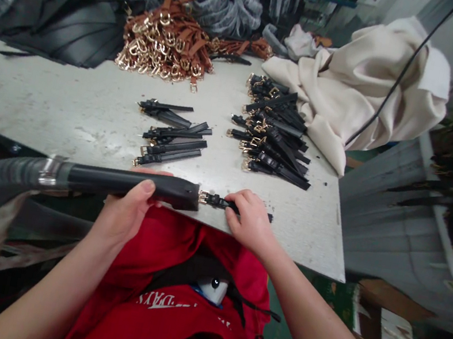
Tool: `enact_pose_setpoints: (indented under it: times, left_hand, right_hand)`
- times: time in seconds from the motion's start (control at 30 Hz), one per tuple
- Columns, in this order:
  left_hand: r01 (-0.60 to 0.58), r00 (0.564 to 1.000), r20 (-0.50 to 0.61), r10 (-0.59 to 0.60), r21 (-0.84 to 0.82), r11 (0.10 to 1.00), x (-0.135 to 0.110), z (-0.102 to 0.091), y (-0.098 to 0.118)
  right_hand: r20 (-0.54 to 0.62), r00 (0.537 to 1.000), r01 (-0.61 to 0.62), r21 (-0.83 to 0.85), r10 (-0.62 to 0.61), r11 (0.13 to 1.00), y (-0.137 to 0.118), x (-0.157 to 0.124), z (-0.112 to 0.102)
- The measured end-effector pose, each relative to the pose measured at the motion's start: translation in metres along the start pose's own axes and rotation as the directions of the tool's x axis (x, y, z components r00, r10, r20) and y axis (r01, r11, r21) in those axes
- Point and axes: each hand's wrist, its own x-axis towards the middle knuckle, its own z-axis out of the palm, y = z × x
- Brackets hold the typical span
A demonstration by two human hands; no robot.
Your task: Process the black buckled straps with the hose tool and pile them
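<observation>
My left hand (135, 200) is wrapped round a black tube-shaped nozzle (110, 179), thumb on top. A ribbed grey hose (6, 177) joins its far end at a metal clamp (51, 171). Just off the nozzle's flat mouth lies a short black buckle strap (216, 200) with a gold buckle. Fingers of my right hand (250, 217) are closed on this strap, and its tail shows beyond them. Several like straps (173, 145) lie behind the nozzle, and a larger pile of black buckle straps (276, 134) sits farther right.
Brown straps with gold buckles (167, 42) are heaped at the back of the table (67, 100). Black sheets (71, 7) lie back left. Cream fabric (364, 83) hangs over the right corner, beside a grey bin (378, 202). A thin cable (401, 72) crosses above the fabric.
</observation>
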Motion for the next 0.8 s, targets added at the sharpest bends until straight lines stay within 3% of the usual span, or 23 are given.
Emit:
enact_pose_setpoints:
  times: [0.1, 0.2, 0.33, 0.43, 0.67, 0.8]
  left_hand:
    - [-0.106, 0.994, 0.005, 0.106, 0.083, 0.991, -0.008, -0.008, 0.012]
    - [-0.156, 0.983, 0.122, 0.138, 0.155, 0.975, -0.016, 0.005, 0.014]
    - [-0.180, 0.947, 0.306, 0.101, 0.243, 0.953, -0.011, 0.036, 0.004]
    - [-0.176, 0.912, 0.410, 0.023, 0.339, 0.924, -0.004, 0.048, -0.001]
    - [-0.160, 0.933, 0.359, 0.032, 0.334, 0.929, -0.001, 0.054, 0.001]
    - [-0.091, 0.953, 0.301, -0.015, 0.333, 0.938, -0.003, 0.047, 0.006]
  right_hand:
    - [-0.100, 0.995, 0.003, 0.025, -0.001, 1.000, -0.001, -0.004, -0.003]
    - [-0.180, 0.982, -0.056, -0.040, 0.048, 0.998, 0.004, -0.012, -0.013]
    - [-0.089, 0.989, -0.125, -0.064, 0.119, 0.990, 0.016, -0.022, -0.021]
    - [-0.025, 0.989, -0.149, -0.023, 0.148, 0.989, 0.020, -0.022, -0.020]
    - [0.000, 0.986, -0.167, -0.033, 0.167, 0.985, 0.016, -0.018, -0.020]
    - [-0.004, 0.986, -0.169, -0.035, 0.169, 0.985, 0.016, -0.019, -0.019]
